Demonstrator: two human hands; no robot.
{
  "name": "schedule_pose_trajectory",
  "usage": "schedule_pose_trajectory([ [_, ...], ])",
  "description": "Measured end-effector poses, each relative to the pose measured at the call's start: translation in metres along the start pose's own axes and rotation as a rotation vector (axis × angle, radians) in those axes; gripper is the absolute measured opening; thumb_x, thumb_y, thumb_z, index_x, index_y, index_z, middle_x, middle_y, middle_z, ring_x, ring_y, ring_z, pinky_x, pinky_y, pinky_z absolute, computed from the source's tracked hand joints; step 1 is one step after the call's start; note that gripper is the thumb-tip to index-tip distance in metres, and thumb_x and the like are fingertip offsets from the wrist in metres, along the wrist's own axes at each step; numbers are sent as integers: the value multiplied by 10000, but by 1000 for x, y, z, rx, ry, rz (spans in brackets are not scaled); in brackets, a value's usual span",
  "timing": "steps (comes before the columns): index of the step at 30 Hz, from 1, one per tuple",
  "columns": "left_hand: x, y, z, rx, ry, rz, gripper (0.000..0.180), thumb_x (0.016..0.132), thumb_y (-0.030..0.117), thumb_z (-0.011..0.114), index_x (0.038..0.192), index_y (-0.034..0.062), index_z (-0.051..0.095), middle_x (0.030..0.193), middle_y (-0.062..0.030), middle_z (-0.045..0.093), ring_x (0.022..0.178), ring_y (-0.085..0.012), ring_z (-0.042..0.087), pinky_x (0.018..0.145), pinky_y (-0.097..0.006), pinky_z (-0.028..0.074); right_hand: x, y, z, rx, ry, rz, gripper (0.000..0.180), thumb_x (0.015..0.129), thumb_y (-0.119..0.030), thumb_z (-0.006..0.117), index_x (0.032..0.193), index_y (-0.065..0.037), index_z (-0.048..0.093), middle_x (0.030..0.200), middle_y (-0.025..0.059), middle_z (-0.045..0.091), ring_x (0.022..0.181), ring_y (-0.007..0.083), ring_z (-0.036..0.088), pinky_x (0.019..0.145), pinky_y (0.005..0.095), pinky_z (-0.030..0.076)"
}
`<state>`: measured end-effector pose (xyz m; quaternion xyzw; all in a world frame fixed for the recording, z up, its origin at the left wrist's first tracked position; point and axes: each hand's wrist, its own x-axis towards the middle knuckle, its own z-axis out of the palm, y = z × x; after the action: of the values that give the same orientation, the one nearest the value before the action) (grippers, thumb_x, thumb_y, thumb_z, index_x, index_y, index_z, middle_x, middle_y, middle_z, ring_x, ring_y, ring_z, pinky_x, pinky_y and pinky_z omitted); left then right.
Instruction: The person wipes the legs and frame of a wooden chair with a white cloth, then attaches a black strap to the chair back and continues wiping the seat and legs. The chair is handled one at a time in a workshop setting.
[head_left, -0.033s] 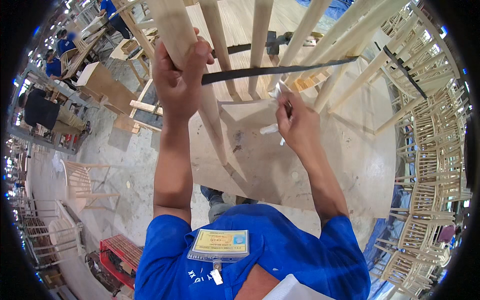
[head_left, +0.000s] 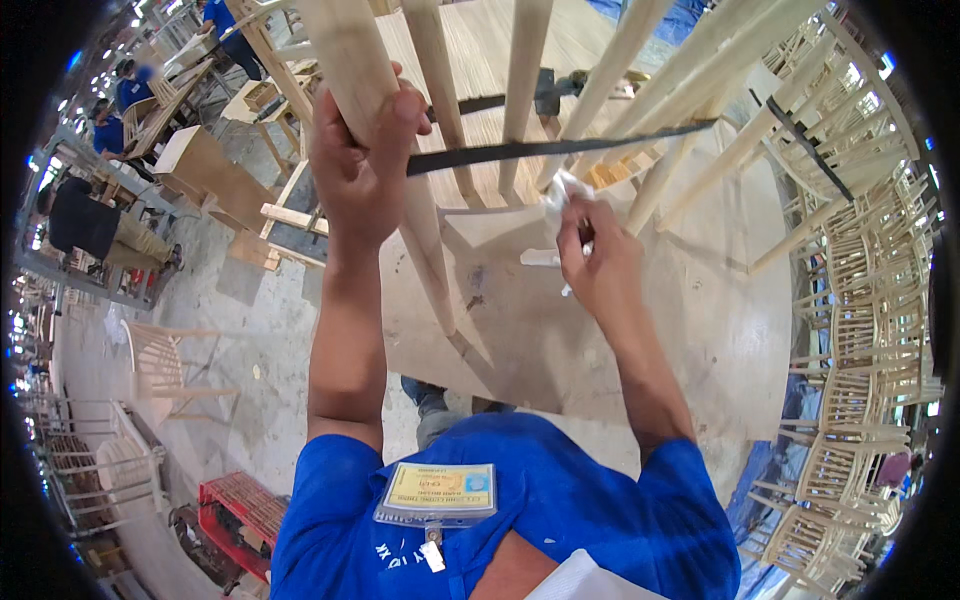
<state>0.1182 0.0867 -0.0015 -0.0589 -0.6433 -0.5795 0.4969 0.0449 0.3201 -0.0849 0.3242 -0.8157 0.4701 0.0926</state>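
At upper centre, the left hand (head_left: 365,165) is clenched around a pale wooden chair leg (head_left: 350,60); right of it, the right hand (head_left: 600,265) pinches what looks like a white rag (head_left: 565,195) beside a black strap (head_left: 560,147).

**One badge, one crate**

A rectangular badge (head_left: 437,492) hangs on my chest, clipped to my blue shirt (head_left: 560,520). Its face is pale yellow with a small blue patch at the right end, inside a clear sleeve, and it sits slightly tilted. Down at my lower left, a red slatted crate (head_left: 243,510) stands on the grey floor. I see no signs or screens.
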Motion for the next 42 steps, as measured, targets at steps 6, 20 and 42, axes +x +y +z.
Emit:
schedule_pose_trajectory([
  [6, 0, -8, 3, -54, 27, 10, 349, 1014, 198, 667, 1247, -41, 564, 920, -78, 673, 787, -134, 634, 769, -288, 523, 5, -22, 23, 140, 79, -177, 227, 852, 47, 679, 1069, -11, 651, 992, 149, 729, 784, 249, 743, 656, 319, 596],
  [20, -12, -10, -23, 203, 303, -164, 431, 963, 252, 670, 1258, -37, 549, 1141, -143, 627, 978, -238, 638, 757, -392, 583, -31, 181, 68, 210, -172, 404, 243, 863, -141, 671, 1090, -71, 617, 1020, 174, 673, 894, 350, 668, 772, 443, 532],
  [42, -5, -6, 5, 156, 185, -40, 209, 1044, 213, 578, 1093, 18, 521, 879, -77, 614, 756, -128, 587, 683, -270, 493, -28, 177, -12, 1817, 301, 483, 398, 1072, -307, 504, 1389, -68, 533, 1224, 43, 653, 1063, 157, 653, 874, 323, 556],
])
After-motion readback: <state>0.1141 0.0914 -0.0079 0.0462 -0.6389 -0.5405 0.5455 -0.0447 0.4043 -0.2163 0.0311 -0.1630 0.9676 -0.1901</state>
